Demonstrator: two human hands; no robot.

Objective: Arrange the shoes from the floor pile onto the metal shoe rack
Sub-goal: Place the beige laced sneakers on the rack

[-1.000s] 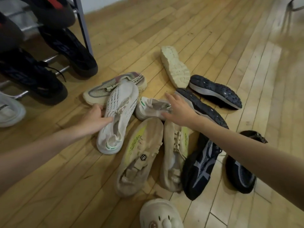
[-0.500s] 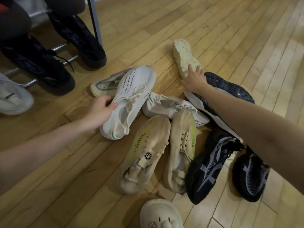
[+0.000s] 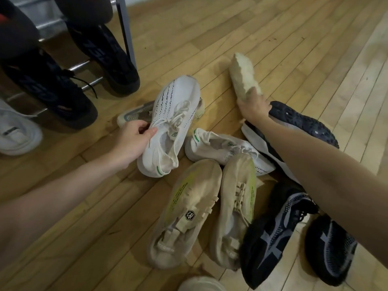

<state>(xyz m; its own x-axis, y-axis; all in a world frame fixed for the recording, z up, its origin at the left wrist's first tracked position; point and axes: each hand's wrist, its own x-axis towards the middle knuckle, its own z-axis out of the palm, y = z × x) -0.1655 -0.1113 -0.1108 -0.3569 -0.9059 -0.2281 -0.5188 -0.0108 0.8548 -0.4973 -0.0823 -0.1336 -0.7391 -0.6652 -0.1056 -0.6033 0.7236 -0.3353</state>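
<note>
My left hand grips a white knit sneaker by its collar, toe pointing away, lifted a little off the floor. Its mate lies on its side in the pile. My right hand is closed on the heel end of an overturned shoe with a cream sole. Two beige shoes lie side by side in front. The metal shoe rack stands at the upper left with black shoes on its lower bars.
Black and grey sneakers lie under my right forearm, and a dark-soled shoe lies beyond it. A grey mesh shoe sits behind the held sneaker. A white shoe is at the far left. Bare wood floor stretches beyond.
My left hand has closed on the white sneaker and raised it. My right hand moved from the middle of the pile out to the cream-soled shoe and took hold of it.
</note>
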